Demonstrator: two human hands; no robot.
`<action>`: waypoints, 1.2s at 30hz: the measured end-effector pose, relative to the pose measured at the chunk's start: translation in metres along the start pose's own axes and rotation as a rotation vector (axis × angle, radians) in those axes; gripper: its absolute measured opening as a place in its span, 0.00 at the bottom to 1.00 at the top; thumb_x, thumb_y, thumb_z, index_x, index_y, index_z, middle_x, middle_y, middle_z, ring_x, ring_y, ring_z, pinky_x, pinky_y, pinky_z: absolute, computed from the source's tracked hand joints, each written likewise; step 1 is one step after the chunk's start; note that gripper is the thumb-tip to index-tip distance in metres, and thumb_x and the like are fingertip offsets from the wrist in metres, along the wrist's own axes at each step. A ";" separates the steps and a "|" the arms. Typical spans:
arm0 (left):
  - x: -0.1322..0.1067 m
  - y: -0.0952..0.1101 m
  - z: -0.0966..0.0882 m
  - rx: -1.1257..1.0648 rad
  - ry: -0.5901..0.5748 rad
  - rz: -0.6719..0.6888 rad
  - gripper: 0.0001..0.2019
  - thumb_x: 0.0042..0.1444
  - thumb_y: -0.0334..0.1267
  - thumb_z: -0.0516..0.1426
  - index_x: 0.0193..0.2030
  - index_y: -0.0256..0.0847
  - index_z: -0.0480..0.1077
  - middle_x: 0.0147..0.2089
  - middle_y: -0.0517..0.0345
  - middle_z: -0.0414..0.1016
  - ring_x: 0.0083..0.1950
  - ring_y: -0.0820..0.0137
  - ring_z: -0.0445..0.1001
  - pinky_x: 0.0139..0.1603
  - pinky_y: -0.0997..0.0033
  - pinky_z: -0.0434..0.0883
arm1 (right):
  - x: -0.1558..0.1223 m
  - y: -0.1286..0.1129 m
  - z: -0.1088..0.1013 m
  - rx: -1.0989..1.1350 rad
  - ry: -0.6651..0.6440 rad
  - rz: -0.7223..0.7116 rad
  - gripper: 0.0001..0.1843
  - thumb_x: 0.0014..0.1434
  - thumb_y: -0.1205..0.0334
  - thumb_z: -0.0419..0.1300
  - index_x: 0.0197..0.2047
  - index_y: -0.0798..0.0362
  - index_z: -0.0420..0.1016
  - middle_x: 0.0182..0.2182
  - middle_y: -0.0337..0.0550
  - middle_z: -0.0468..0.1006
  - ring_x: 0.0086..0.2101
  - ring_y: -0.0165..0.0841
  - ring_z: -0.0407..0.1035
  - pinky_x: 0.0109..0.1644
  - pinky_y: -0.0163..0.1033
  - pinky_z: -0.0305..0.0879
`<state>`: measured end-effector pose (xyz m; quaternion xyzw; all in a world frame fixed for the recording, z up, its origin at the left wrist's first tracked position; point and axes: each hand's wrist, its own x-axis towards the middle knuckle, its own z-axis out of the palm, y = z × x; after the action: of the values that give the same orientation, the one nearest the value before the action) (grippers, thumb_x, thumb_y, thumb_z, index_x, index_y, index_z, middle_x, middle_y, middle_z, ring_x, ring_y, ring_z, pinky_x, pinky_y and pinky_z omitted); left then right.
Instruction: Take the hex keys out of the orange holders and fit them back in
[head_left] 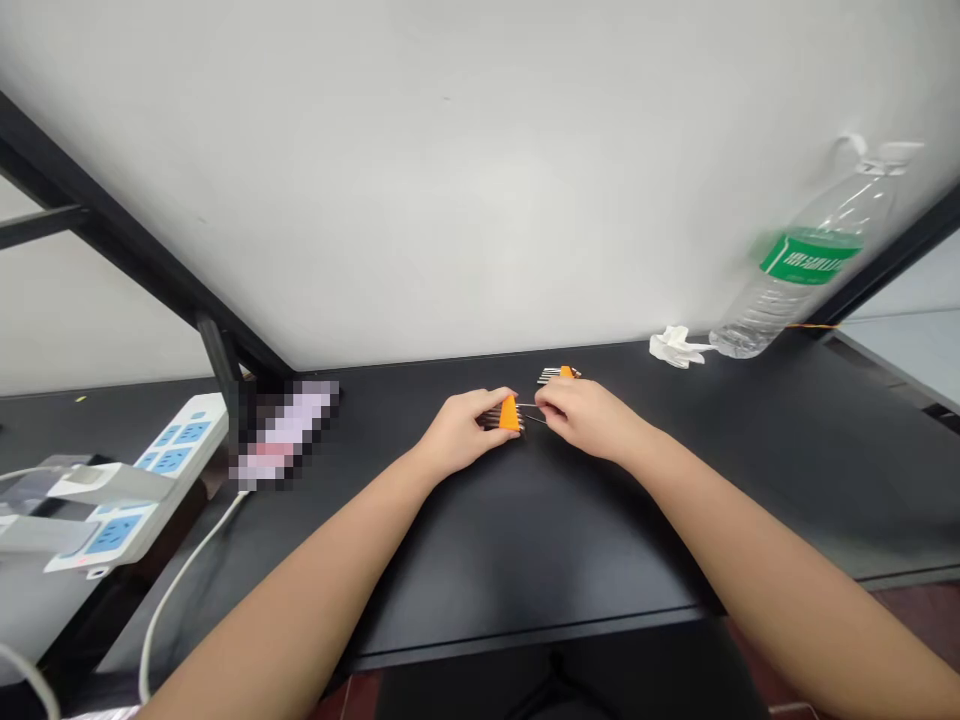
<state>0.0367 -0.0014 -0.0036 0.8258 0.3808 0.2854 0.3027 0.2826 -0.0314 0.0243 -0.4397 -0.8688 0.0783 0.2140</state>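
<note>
Head view: clamping orange block [510, 414] in left hand [456, 430], pinching metal piece [537, 419] right of block in right hand [583, 412], probably fitting or freeing it, next needing steady alignment.

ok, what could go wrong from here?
The thin metal rod in the right hand could slip, or catch against the orange holder in the left hand.
The right hand might knock the second orange holder, just behind it.
The left forearm might snag the white cable close by.
</note>
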 end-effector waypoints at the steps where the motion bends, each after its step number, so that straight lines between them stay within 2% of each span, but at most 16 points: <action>1: 0.000 0.000 0.000 -0.010 0.002 -0.003 0.23 0.54 0.45 0.66 0.58 0.48 0.75 0.45 0.58 0.80 0.43 0.68 0.79 0.49 0.69 0.77 | 0.000 0.000 0.000 0.003 0.006 0.001 0.09 0.65 0.72 0.54 0.33 0.52 0.69 0.32 0.40 0.72 0.30 0.31 0.63 0.37 0.36 0.57; 10: 0.000 0.001 0.002 -0.088 -0.016 -0.031 0.24 0.53 0.45 0.68 0.58 0.48 0.75 0.47 0.59 0.79 0.46 0.67 0.79 0.53 0.68 0.77 | -0.002 0.001 -0.003 -0.038 -0.018 -0.006 0.11 0.68 0.70 0.52 0.34 0.52 0.71 0.33 0.42 0.74 0.33 0.32 0.66 0.39 0.37 0.59; 15: 0.000 0.007 0.000 0.040 -0.025 -0.007 0.21 0.55 0.44 0.67 0.56 0.49 0.74 0.42 0.62 0.77 0.41 0.70 0.77 0.47 0.70 0.75 | -0.003 -0.003 -0.003 -0.020 0.026 -0.029 0.13 0.70 0.69 0.51 0.38 0.53 0.76 0.37 0.46 0.76 0.37 0.35 0.70 0.42 0.40 0.63; 18: 0.000 0.012 -0.003 0.118 -0.054 0.035 0.15 0.58 0.45 0.66 0.51 0.47 0.75 0.39 0.61 0.75 0.38 0.71 0.74 0.44 0.71 0.73 | -0.001 -0.006 0.000 0.181 0.106 -0.021 0.13 0.70 0.68 0.52 0.39 0.53 0.77 0.36 0.45 0.77 0.36 0.34 0.71 0.43 0.40 0.66; 20: 0.000 0.013 -0.004 0.147 -0.050 0.109 0.16 0.59 0.46 0.66 0.51 0.46 0.75 0.43 0.58 0.76 0.43 0.68 0.74 0.48 0.68 0.73 | 0.000 -0.007 0.003 0.430 0.112 0.073 0.10 0.69 0.64 0.55 0.40 0.52 0.78 0.35 0.43 0.76 0.31 0.31 0.71 0.37 0.39 0.68; 22: 0.000 0.014 -0.003 0.173 -0.040 0.193 0.19 0.58 0.48 0.67 0.54 0.46 0.75 0.51 0.54 0.76 0.51 0.64 0.74 0.56 0.63 0.71 | 0.002 -0.007 0.009 0.718 0.062 0.192 0.06 0.65 0.58 0.61 0.42 0.51 0.76 0.33 0.39 0.74 0.25 0.29 0.68 0.29 0.37 0.66; 24: -0.001 0.014 -0.001 0.190 -0.038 0.253 0.22 0.56 0.49 0.67 0.56 0.48 0.74 0.57 0.51 0.74 0.57 0.61 0.72 0.61 0.58 0.68 | 0.005 -0.007 0.016 0.947 0.002 0.290 0.13 0.59 0.52 0.67 0.41 0.50 0.72 0.31 0.36 0.72 0.23 0.28 0.66 0.25 0.35 0.62; 26: -0.001 0.015 0.000 0.197 -0.035 0.286 0.23 0.56 0.50 0.68 0.57 0.48 0.74 0.59 0.51 0.73 0.58 0.60 0.71 0.62 0.57 0.68 | 0.008 -0.007 0.021 1.051 -0.036 0.354 0.20 0.56 0.48 0.70 0.37 0.50 0.66 0.27 0.33 0.70 0.22 0.27 0.63 0.23 0.34 0.59; 29: -0.001 0.017 0.000 0.172 -0.015 0.290 0.22 0.58 0.50 0.66 0.57 0.47 0.74 0.57 0.51 0.74 0.56 0.61 0.72 0.60 0.59 0.69 | 0.010 -0.004 0.023 0.959 0.011 0.387 0.22 0.58 0.44 0.68 0.32 0.50 0.64 0.24 0.32 0.67 0.22 0.27 0.60 0.26 0.34 0.57; 32: -0.001 0.015 -0.002 0.139 0.013 0.223 0.22 0.61 0.49 0.64 0.59 0.46 0.71 0.51 0.53 0.75 0.50 0.65 0.74 0.52 0.64 0.72 | 0.009 0.004 0.016 0.643 0.096 0.367 0.20 0.65 0.45 0.60 0.30 0.52 0.69 0.26 0.36 0.69 0.27 0.30 0.62 0.32 0.37 0.59; 34: -0.001 0.012 -0.004 0.159 0.027 0.162 0.22 0.64 0.48 0.62 0.62 0.46 0.68 0.47 0.54 0.75 0.45 0.67 0.74 0.48 0.66 0.73 | 0.007 0.010 0.010 0.382 0.060 0.287 0.16 0.65 0.50 0.60 0.31 0.52 0.73 0.29 0.39 0.73 0.32 0.33 0.66 0.38 0.39 0.61; 36: 0.000 0.008 -0.005 0.203 0.035 0.119 0.22 0.65 0.45 0.61 0.63 0.45 0.66 0.47 0.55 0.75 0.44 0.67 0.74 0.48 0.66 0.73 | 0.005 0.014 0.006 0.181 -0.070 0.190 0.08 0.61 0.56 0.64 0.34 0.52 0.75 0.35 0.42 0.76 0.38 0.36 0.69 0.41 0.40 0.61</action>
<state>0.0371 -0.0046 0.0053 0.8682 0.3633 0.2772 0.1934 0.2874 -0.0189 0.0158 -0.4957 -0.8196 0.1916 0.2142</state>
